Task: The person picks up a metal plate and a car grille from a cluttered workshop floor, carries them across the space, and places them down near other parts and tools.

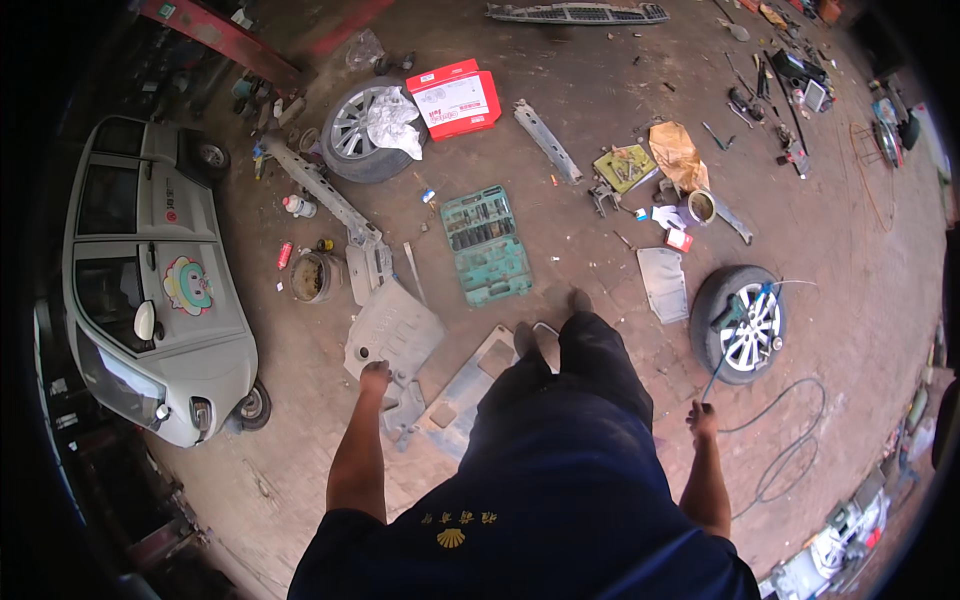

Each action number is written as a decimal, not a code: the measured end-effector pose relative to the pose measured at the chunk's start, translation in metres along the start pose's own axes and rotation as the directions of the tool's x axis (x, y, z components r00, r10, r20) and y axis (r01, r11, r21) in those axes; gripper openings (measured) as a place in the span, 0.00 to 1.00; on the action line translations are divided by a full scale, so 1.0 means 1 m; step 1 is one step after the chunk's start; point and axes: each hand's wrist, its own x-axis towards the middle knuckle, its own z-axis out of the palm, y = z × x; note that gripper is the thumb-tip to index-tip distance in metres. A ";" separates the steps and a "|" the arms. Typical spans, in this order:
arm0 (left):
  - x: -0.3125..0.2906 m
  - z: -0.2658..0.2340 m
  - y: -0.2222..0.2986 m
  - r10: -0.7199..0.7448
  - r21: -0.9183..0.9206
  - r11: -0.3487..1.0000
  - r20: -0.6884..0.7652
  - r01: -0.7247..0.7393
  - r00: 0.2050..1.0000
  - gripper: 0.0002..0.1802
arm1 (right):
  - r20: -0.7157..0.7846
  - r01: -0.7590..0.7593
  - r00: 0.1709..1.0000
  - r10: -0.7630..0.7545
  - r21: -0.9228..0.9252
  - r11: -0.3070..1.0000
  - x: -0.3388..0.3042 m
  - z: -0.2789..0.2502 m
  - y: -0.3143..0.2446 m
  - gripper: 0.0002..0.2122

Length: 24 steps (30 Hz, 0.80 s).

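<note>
My left hand [376, 377] hangs low with its fingers curled in and nothing seen in them. From above it overlaps the edge of a grey plastic engine cover [398, 325] on the floor. My right hand [702, 420] is out at my right side, its fingers loosely bent and a little apart. A thin air hose [770, 418] passes behind that hand; I see no grip on it. The hose leads up to a blue-green air tool [738, 312] lying on a wheel [707, 330]. Ahead of my feet lies an opened green socket case [495, 290] with dark sockets.
A small grey-white car [190, 345] stands at the left. Ahead are another tyre [375, 168], a red-and-white box [455, 100], a bucket [318, 277] and metal beams [546, 142]. A flat panel [662, 283] lies at right, a grey tray [465, 385] by my feet.
</note>
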 end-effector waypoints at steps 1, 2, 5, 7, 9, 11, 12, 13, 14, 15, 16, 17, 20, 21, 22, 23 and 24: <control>0.002 0.004 0.022 0.035 -0.054 0.998 0.036 -0.033 0.999 0.12 | 0.044 0.054 0.998 -0.051 -0.069 0.996 -0.003 0.019 0.005 0.15; 0.000 0.011 0.043 0.055 -0.045 0.998 0.060 -0.053 0.997 0.13 | 0.090 0.047 0.995 -0.035 -0.135 0.990 -0.003 0.033 0.008 0.16; -0.016 0.050 0.104 0.131 -0.024 0.991 0.074 -0.129 0.989 0.18 | 0.318 0.226 0.945 -0.070 -0.484 0.845 0.026 0.057 -0.016 0.18; -0.036 0.079 0.129 0.163 -0.080 0.984 0.088 -0.156 0.983 0.18 | 0.405 0.272 0.911 -0.079 -0.446 0.853 0.058 0.066 -0.055 0.19; -0.056 0.108 0.147 0.221 -0.097 0.973 0.099 -0.212 0.970 0.17 | 0.477 0.439 0.852 -0.216 -0.427 0.791 0.094 0.067 -0.113 0.20; -0.088 0.133 0.146 0.251 -0.045 0.968 0.142 -0.247 0.958 0.16 | 0.546 0.520 0.785 -0.293 -0.323 0.791 0.132 0.062 -0.185 0.17; -0.103 0.146 0.143 0.252 -0.023 0.967 0.171 -0.252 0.952 0.15 | 0.499 0.444 0.826 -0.262 -0.290 0.848 0.148 0.060 -0.221 0.15; -0.119 0.160 0.137 0.120 -0.072 0.992 0.186 -0.108 0.975 0.15 | 0.453 0.427 0.850 -0.270 -0.292 0.855 0.164 0.060 -0.257 0.15; -0.135 0.169 0.127 0.134 0.083 0.984 0.214 -0.155 0.968 0.15 | 0.380 0.324 0.898 -0.224 -0.226 0.919 0.178 0.063 -0.291 0.15; -0.152 0.179 0.114 0.178 0.083 0.977 0.196 -0.197 0.964 0.15 | 0.430 0.385 0.861 -0.273 -0.200 0.901 0.191 0.062 -0.324 0.14; -0.172 0.188 0.098 0.258 0.073 0.959 0.183 -0.275 0.948 0.14 | 0.419 0.426 0.849 -0.323 -0.180 0.887 0.202 0.069 -0.352 0.12; -0.193 0.198 0.080 0.242 0.026 0.969 0.118 -0.246 0.963 0.13 | 0.433 0.412 0.843 -0.320 -0.136 0.901 0.210 0.074 -0.374 0.12; -0.246 0.219 0.030 0.103 -0.006 0.995 0.026 -0.103 0.994 0.11 | 0.377 0.361 0.900 -0.217 -0.372 0.855 0.217 0.103 -0.418 0.11; -0.260 0.226 0.017 0.013 0.115 0.993 0.027 -0.016 1.000 0.11 | 0.423 0.351 0.890 -0.173 -0.392 0.850 0.213 0.113 -0.423 0.11; -0.276 0.233 0.005 -0.075 0.001 0.997 -0.028 0.075 0.997 0.11 | 0.464 0.366 0.876 -0.133 -0.459 0.809 0.209 0.125 -0.428 0.12; -0.293 0.240 -0.005 -0.196 -0.119 0.975 -0.052 0.189 0.979 0.11 | 0.532 0.401 0.840 -0.106 -0.479 0.781 0.202 0.138 -0.429 0.11; -0.308 0.249 -0.013 -0.317 -0.244 0.924 -0.057 0.294 0.947 0.12 | 0.569 0.436 0.819 -0.073 -0.535 0.724 0.194 0.149 -0.431 0.11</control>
